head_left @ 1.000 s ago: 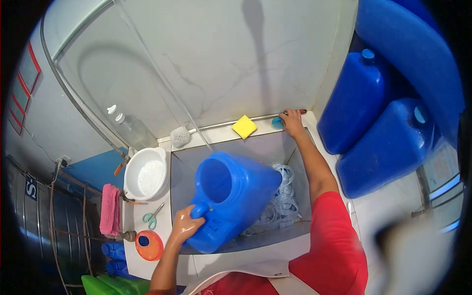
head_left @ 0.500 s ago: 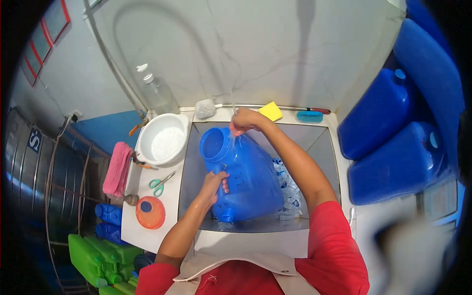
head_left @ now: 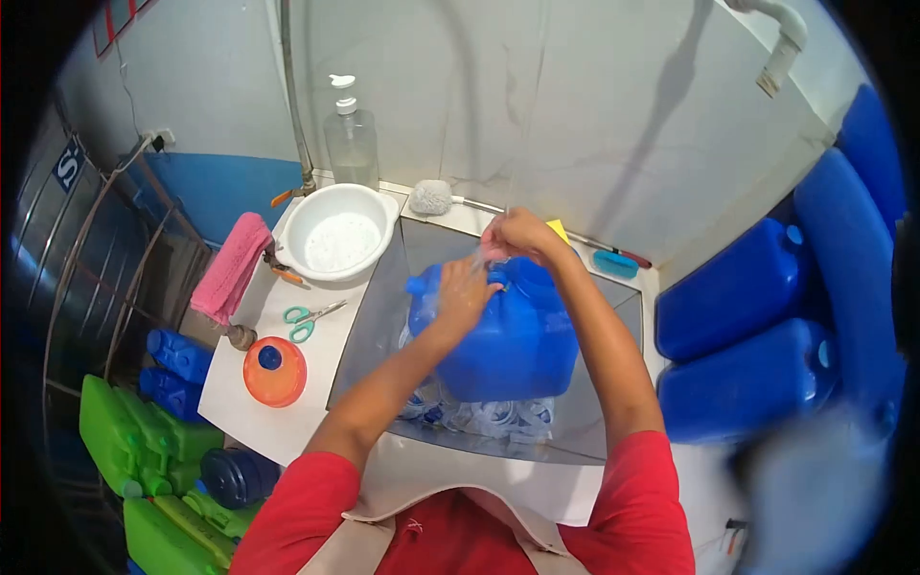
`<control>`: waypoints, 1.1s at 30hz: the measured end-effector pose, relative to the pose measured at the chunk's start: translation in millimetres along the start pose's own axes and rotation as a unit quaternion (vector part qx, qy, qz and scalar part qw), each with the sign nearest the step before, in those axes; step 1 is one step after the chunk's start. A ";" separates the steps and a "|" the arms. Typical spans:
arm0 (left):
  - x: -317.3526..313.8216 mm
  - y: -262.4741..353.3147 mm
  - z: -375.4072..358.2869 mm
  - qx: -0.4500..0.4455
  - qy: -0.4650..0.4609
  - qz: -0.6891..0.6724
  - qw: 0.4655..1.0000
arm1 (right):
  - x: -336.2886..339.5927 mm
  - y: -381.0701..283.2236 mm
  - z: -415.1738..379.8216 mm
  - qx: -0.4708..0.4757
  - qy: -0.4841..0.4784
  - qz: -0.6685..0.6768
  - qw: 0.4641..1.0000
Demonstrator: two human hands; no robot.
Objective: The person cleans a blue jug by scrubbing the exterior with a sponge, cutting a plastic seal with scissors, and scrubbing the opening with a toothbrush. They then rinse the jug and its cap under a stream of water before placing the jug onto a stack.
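A big blue jug (head_left: 508,350) stands in the grey sink (head_left: 369,335), above a heap of clear and blue plastic pieces (head_left: 494,418). My left hand (head_left: 467,292) lies on the jug's top, its fingers round the handle area. Close beside it, at the jug's far side, my right hand (head_left: 513,237) is curled; water runs by its fingers, and whether it holds anything is too small to tell.
On the left counter are a white basin (head_left: 340,233), green-handled scissors (head_left: 311,318), an orange container (head_left: 274,372) and a pink towel (head_left: 233,268). A pump bottle (head_left: 352,146) and a scrub brush (head_left: 431,197) are behind. Blue jugs (head_left: 747,381) stand right, green ones (head_left: 144,441) left.
The jug has been turned, so its wide mouth no longer faces left. My left hand has moved up and right onto its top, nearer my right hand. The camera view has shifted.
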State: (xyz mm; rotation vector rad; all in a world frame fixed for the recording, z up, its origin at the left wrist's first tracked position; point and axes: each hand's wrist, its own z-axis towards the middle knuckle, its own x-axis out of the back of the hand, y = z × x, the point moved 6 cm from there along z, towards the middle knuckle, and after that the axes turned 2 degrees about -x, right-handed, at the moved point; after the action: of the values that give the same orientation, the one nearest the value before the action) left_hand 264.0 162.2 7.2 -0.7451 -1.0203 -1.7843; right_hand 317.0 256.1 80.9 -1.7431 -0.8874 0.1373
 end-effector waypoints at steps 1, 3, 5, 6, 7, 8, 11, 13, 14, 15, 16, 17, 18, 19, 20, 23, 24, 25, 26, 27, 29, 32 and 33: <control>-0.1 9.2 2.4 -0.027 0.073 0.005 0.997 | 1.5 0.1 3.5 0.005 0.012 0.035 0.999; -6.4 15.8 4.4 -0.044 0.068 -0.048 0.996 | -3.4 1.5 1.7 -0.004 -0.008 0.016 1.000; -12.2 22.4 6.8 -0.065 0.011 -0.077 0.995 | -6.3 1.2 3.2 -0.008 -0.024 0.000 1.000; -12.7 23.2 7.2 -0.063 0.012 -0.078 0.995 | -3.7 1.1 4.6 -0.002 -0.004 0.009 1.000; -6.3 28.9 7.6 -0.111 0.046 -0.086 0.989 | -0.6 -0.1 6.3 0.005 0.016 0.018 1.000; -1.6 33.0 6.9 -0.160 0.078 -0.092 0.980 | -0.9 -2.2 6.7 0.006 0.016 0.017 1.000; 3.7 33.3 10.2 -0.187 0.079 -0.117 0.972 | -4.6 -3.6 5.6 -0.001 -0.016 0.023 1.000; 6.1 26.7 19.0 -0.163 0.010 -0.125 0.979 | -3.9 -6.8 5.2 0.004 -0.020 0.008 1.000; 5.0 23.3 21.8 -0.141 -0.059 -0.133 0.979 | -4.0 -8.5 4.4 0.005 -0.020 0.008 1.000; 12.3 22.1 20.9 -0.142 -0.059 -0.133 0.979 | -4.0 -10.3 2.8 0.013 -0.024 0.009 1.000; 14.5 15.4 19.6 -0.106 -0.098 -0.098 0.985 | -3.1 -11.9 1.0 0.021 -0.026 0.011 0.999; 13.6 7.6 16.1 -0.069 -0.138 -0.063 0.986 | -2.2 -11.4 0.1 0.020 -0.024 0.012 0.999; 12.3 1.3 10.7 -0.071 -0.139 -0.064 0.986 | -1.8 -11.4 0.7 0.028 -0.022 0.015 0.999; 8.7 -6.7 3.9 -0.065 -0.171 -0.101 0.978 | -0.7 -12.5 1.6 0.038 -0.019 0.018 0.999; 5.5 -12.8 -3.5 -0.058 -0.204 -0.137 0.968 | 0.5 -12.5 1.7 0.039 -0.017 0.021 0.999; 23.7 -19.0 -39.3 0.134 -0.359 -0.288 0.878 | 0.9 -9.4 1.4 0.052 -0.010 0.031 0.998; 14.3 -21.2 -50.4 0.135 -0.359 -0.285 0.879 | 0.9 -8.8 2.2 0.064 0.004 0.015 0.998; 8.2 -32.5 -61.2 0.184 -0.289 -0.251 0.905 | -1.4 -8.7 3.2 0.075 0.016 -0.002 0.997; 8.5 -43.2 -72.2 0.233 -0.215 -0.215 0.924 | -6.9 -4.1 3.5 0.079 0.010 -0.005 0.997; 14.2 -41.6 -77.5 0.238 -0.207 -0.213 0.925 | -18.5 -0.8 1.6 0.127 -0.021 -0.146 0.981; 12.8 -36.4 -91.0 0.346 -0.202 -0.355 0.845 | -52.1 20.7 -9.6 0.261 -0.068 -0.376 0.887; 15.4 -21.3 -91.9 0.322 -0.122 -0.420 0.839 | -98.6 40.6 -55.1 0.357 0.007 -0.599 0.716; 17.0 -17.4 -91.1 0.277 -0.152 -0.390 0.865 | -100.0 48.9 -61.3 0.361 0.006 -0.602 0.712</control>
State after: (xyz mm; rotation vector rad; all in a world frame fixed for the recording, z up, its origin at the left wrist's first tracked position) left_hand 236.2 79.2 -27.5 -0.2405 -2.1643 -1.8684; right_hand 300.8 141.6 28.1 -0.2206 -1.5325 -0.3632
